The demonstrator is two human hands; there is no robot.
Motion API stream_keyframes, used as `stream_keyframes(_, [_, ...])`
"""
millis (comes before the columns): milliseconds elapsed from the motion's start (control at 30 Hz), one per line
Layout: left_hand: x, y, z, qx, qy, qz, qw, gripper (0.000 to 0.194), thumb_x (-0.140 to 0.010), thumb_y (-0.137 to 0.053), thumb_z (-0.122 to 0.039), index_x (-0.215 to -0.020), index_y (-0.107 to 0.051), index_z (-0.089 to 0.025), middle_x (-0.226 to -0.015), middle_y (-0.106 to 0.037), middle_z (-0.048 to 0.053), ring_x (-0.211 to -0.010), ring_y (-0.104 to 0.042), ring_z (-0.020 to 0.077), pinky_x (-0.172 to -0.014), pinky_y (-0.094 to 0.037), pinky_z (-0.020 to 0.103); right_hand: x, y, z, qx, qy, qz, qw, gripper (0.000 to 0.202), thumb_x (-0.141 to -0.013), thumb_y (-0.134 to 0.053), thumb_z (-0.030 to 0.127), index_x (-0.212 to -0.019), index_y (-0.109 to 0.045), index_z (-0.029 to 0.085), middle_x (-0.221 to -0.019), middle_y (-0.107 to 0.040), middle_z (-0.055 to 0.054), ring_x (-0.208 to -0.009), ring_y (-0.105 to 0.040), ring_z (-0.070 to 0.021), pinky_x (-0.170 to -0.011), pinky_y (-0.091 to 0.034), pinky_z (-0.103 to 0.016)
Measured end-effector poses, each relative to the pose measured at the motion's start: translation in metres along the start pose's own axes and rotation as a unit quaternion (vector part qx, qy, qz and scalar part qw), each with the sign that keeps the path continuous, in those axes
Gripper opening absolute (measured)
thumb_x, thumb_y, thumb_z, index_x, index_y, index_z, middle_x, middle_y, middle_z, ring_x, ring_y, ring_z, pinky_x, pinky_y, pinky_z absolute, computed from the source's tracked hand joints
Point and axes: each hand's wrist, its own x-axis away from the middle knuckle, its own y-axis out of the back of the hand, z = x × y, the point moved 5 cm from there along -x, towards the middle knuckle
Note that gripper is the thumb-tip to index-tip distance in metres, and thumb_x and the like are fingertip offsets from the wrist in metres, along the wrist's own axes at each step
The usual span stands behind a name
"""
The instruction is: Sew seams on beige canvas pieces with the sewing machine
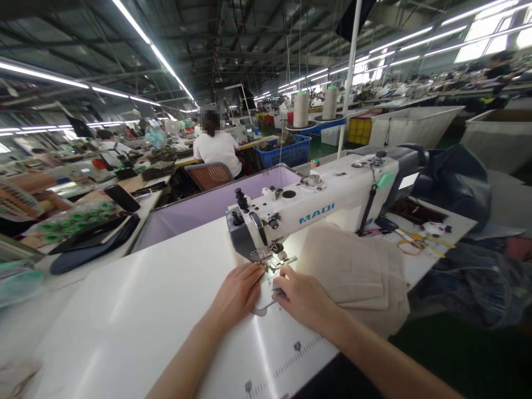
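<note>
A white sewing machine (316,202) marked MAQI stands on a white table, its lit needle area (272,263) directly ahead. My left hand (238,292) rests left of the presser foot, fingers drawn together and tips at the needle; anything between them is too small to make out. On the right of the needle plate (265,293), my right hand (302,293) is closed, with thumb and index finger pinched near the foot. A small dark metal piece (278,293) shows under its curled fingers; its kind is unclear. Beige fabric panels (353,271) lie stacked beside my right hand.
Scissors (409,238) and a yellow tape lie right of the machine. Beyond the table are a lilac bin (199,208), a blue crate (285,152) and a seated person (218,147). Thread cones (301,111) stand behind. Denim (469,282) hangs at the right.
</note>
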Motion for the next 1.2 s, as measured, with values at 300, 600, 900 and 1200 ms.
stream_keyframes(300, [0.005,0.006,-0.03,-0.012,0.036,0.011,0.999,0.026,-0.097,-0.049,-0.024,-0.112,-0.07,-0.017,-0.114,-0.073,0.011,-0.107,-0.067,0.0262,-0.091,-0.058,0.043,0.006,0.005,-0.002,-0.049,-0.02,0.003,0.999,0.018,-0.096,-0.054,0.024,-0.111,-0.064,0.023,-0.115,-0.062,-0.005,-0.087,-0.067,-0.0189,-0.071,-0.046,-0.028])
stream_keyframes(600, [0.022,0.001,-0.058,-0.055,0.017,0.02,0.998,0.034,-0.097,-0.053,-0.031,-0.126,-0.065,-0.018,-0.126,-0.07,0.011,-0.113,-0.065,0.0291,-0.091,-0.058,0.046,0.015,0.002,-0.002,-0.093,0.009,0.025,0.995,0.023,-0.094,-0.054,0.019,-0.113,-0.067,0.023,-0.117,-0.064,-0.003,-0.095,-0.066,-0.0189,-0.08,-0.046,-0.028])
stream_keyframes(900, [0.029,-0.001,-0.063,-0.062,-0.015,-0.005,0.998,0.032,-0.1,-0.048,-0.026,-0.126,-0.065,-0.017,-0.129,-0.069,0.01,-0.118,-0.065,0.0279,-0.095,-0.059,0.044,0.018,0.002,-0.001,-0.077,0.018,0.026,0.997,0.019,-0.095,-0.052,0.018,-0.106,-0.067,0.021,-0.112,-0.066,-0.004,-0.096,-0.065,-0.019,-0.08,-0.045,-0.027])
stream_keyframes(1200, [0.031,-0.005,-0.067,-0.105,-0.027,-0.008,0.994,0.032,-0.101,-0.046,-0.025,-0.124,-0.066,-0.016,-0.128,-0.07,0.012,-0.117,-0.066,0.0301,-0.09,-0.061,0.044,0.02,-0.001,-0.003,-0.071,0.027,0.025,0.997,0.017,-0.095,-0.053,0.019,-0.107,-0.065,0.021,-0.113,-0.066,-0.004,-0.095,-0.065,-0.0191,-0.079,-0.045,-0.027])
